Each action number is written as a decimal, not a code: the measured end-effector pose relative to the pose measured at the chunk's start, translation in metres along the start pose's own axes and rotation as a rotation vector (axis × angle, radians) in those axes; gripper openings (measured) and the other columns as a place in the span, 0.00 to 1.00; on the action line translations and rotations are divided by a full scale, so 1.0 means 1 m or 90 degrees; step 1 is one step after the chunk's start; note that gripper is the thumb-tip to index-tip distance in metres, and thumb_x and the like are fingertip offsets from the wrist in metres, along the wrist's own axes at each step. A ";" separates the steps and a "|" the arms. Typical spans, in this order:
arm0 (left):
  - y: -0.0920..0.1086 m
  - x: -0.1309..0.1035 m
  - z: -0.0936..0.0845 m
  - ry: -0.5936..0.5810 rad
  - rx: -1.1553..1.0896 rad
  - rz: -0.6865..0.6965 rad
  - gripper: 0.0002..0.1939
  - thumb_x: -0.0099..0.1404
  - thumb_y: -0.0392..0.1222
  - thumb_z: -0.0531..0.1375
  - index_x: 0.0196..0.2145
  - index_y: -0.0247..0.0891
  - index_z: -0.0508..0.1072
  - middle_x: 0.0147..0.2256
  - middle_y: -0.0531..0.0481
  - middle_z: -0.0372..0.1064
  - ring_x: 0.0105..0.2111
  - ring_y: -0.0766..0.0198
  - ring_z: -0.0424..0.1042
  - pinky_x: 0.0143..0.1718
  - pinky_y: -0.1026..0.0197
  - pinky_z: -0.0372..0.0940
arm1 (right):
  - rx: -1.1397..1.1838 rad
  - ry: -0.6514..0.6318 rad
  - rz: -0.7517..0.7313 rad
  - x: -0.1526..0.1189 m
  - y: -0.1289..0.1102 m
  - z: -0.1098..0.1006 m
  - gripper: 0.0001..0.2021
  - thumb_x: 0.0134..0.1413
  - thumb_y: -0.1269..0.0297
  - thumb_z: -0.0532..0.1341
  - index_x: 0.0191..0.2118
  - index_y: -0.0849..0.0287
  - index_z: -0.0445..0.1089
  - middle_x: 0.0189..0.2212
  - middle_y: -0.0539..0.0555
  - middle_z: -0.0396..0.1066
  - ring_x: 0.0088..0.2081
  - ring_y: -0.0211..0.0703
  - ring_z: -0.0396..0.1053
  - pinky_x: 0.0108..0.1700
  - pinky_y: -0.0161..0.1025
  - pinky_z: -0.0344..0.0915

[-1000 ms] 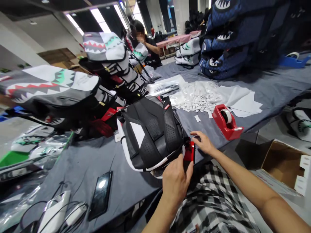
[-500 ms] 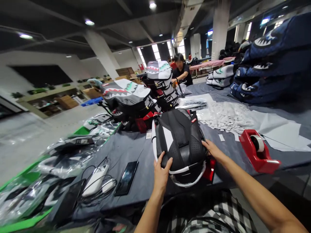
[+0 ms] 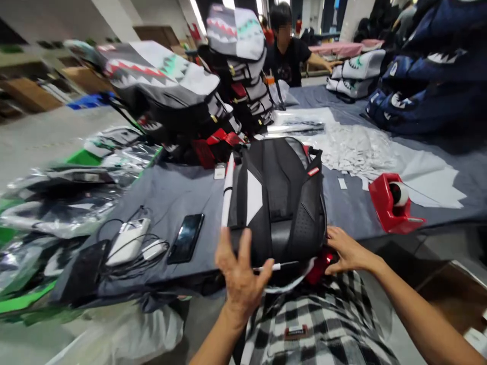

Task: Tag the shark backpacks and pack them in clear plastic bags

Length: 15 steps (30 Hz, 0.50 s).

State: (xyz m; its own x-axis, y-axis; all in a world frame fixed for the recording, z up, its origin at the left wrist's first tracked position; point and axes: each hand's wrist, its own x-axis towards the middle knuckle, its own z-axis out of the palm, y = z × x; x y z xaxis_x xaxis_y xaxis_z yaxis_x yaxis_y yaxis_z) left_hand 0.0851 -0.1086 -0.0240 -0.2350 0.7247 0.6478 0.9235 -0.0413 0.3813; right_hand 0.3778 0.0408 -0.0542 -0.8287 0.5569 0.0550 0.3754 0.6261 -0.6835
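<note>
A black backpack [image 3: 279, 203] with a white patch and white edging lies strap side up at the table's front edge. My left hand [image 3: 241, 276] is at its lower left corner, fingers spread over the black fabric. At the lower right side is my right hand [image 3: 346, 251], its fingers bent beside the bag and next to a shiny red piece [image 3: 318, 267]. Whether those fingertips grip the bag or the red piece is hard to tell. A white loop hangs from the bag's near end.
Left of the bag are a phone [image 3: 185, 238], a white device [image 3: 128, 241] with cables and plastic-wrapped bags [image 3: 76, 197]. Stacked backpacks [image 3: 160, 86] stand behind. Rightward are a red tape dispenser [image 3: 391, 205], white tags [image 3: 361, 152] and blue bags [image 3: 426, 91]. A person [image 3: 285, 50] stands across the table.
The view has tilted down and come closer. The backpack looks larger and straighter. My left hand has spread at its near corner; my right hand has shifted down the side toward the red piece.
</note>
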 end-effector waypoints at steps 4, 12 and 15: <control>-0.002 0.021 0.009 -0.065 0.082 0.269 0.29 0.69 0.55 0.58 0.64 0.43 0.65 0.62 0.41 0.66 0.64 0.47 0.59 0.69 0.43 0.39 | 0.005 0.026 -0.053 -0.004 -0.001 0.005 0.16 0.63 0.47 0.57 0.38 0.56 0.70 0.40 0.60 0.71 0.51 0.54 0.65 0.57 0.53 0.59; -0.057 0.081 0.028 -0.118 0.125 0.189 0.21 0.73 0.46 0.53 0.59 0.39 0.72 0.61 0.42 0.67 0.63 0.49 0.62 0.63 0.45 0.53 | 0.337 0.005 0.127 0.016 -0.024 -0.017 0.13 0.58 0.55 0.63 0.39 0.55 0.59 0.24 0.42 0.60 0.24 0.33 0.58 0.28 0.31 0.57; -0.064 0.083 0.026 -0.131 0.129 0.205 0.21 0.73 0.46 0.53 0.59 0.38 0.71 0.61 0.42 0.67 0.63 0.48 0.62 0.63 0.45 0.54 | 0.355 -0.045 0.158 0.011 -0.010 -0.009 0.15 0.56 0.55 0.64 0.40 0.55 0.59 0.24 0.41 0.61 0.24 0.32 0.57 0.27 0.30 0.56</control>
State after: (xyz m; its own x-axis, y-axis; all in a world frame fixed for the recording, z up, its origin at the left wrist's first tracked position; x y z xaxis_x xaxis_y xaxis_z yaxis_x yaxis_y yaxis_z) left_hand 0.0146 -0.0278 -0.0118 0.1212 0.8195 0.5601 0.9856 -0.1664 0.0301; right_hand 0.3685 0.0453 -0.0398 -0.7774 0.5997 -0.1899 0.3025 0.0918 -0.9487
